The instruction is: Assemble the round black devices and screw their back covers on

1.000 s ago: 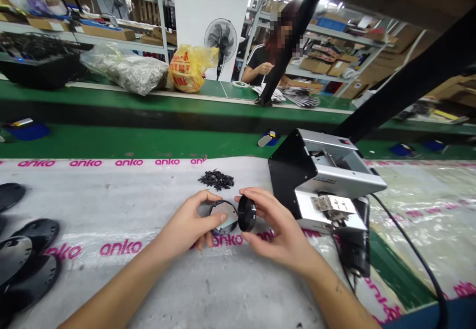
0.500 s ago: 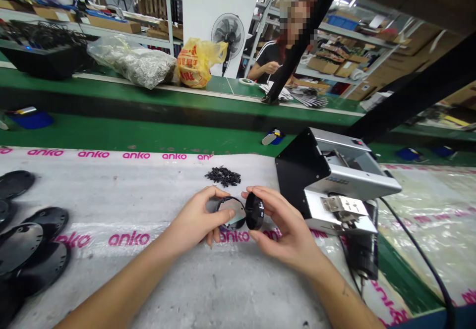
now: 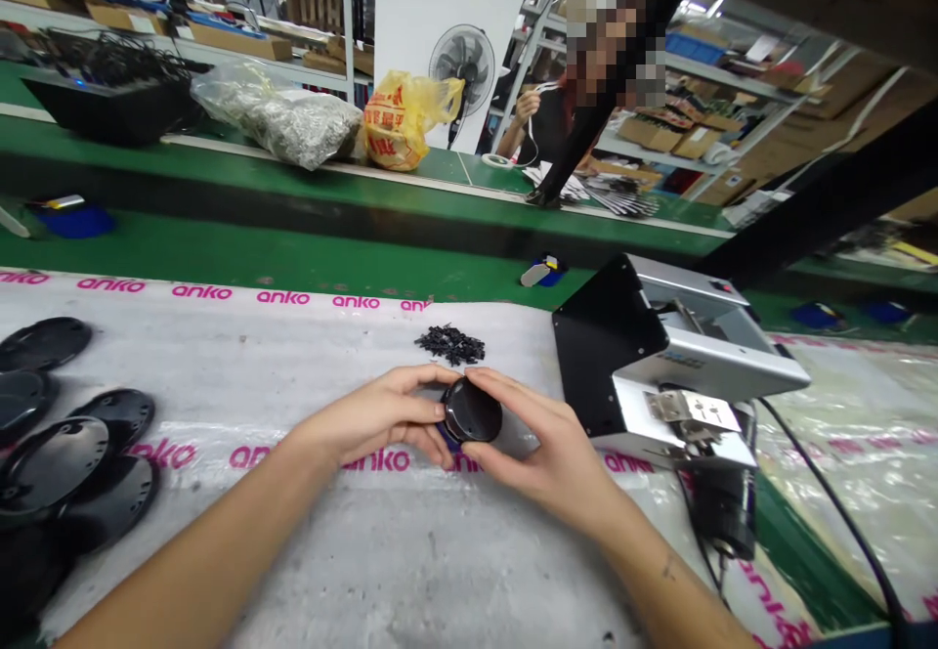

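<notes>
Black round cap (image 3: pixel 473 411) x1 | left hand (image 3: pixel 381 419) grip pinching it | right hand (image 3: pixel 546 454) grip pinching it

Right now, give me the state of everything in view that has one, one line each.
left hand, closed on the black cap.
right hand, closed on the same cap.
black cap, held between both hands.
small black parts, loose heap on the plastic sheet.
black discs, lying flat, overlapping.
machine, standing right of the hands, untouched.
yellow bag, full, on the far bench.
</notes>
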The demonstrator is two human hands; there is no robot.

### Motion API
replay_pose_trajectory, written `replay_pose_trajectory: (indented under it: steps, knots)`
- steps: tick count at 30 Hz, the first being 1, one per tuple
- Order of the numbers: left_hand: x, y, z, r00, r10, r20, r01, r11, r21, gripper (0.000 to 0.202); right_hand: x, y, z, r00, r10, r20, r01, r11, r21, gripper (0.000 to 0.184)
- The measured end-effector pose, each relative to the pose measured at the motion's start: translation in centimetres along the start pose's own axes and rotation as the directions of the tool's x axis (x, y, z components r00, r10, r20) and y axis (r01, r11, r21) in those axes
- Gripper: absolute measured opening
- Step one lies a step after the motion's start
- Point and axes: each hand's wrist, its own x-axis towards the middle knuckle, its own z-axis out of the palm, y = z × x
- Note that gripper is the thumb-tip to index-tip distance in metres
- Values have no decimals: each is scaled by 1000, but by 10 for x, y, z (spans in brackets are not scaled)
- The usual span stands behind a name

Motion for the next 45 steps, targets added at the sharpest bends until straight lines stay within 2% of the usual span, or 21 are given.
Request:
replay_pose_trajectory:
  steps: [3, 7, 17, 27, 30, 37, 42, 45]
  knots:
    - [1, 1, -8, 997, -15, 79, 23, 994, -103, 50, 1, 2, 1, 1000, 18, 11, -18, 999, 27, 56]
    - [1, 1, -10, 997, -25, 79, 34, 992, -118, 57, 3, 5, -3, 997, 29, 74, -33, 998, 51, 59]
    - [1, 0, -13, 993, -24, 117, 44, 983, -176, 51, 12, -3, -11, 989, 63, 134, -60, 998, -26, 56]
    - [4, -2, -15, 987, 5, 158, 30, 975, -222, 45, 10, -1, -12, 984, 34, 177, -26, 999, -46, 58]
    - [4, -4, -16, 986, 21, 163, 17, 974, -226, 46, 9, -3, -10, 985, 64, 159, -55, 997, -58, 57]
    - [4, -4, -17, 986, 2, 167, 31, 980, -195, 48, 0, -2, -1, 998, 34, 49, -31, 997, -64, 57]
    - [4, -5, -16, 988, 12, 154, 17, 982, -189, 45, 5, -9, -6, 989, 82, 119, -70, 992, -104, 54]
    - [2, -4, -16, 989, 7, 150, 18, 986, -165, 53, 9, -14, -11, 984, 113, 136, -95, 986, -134, 52]
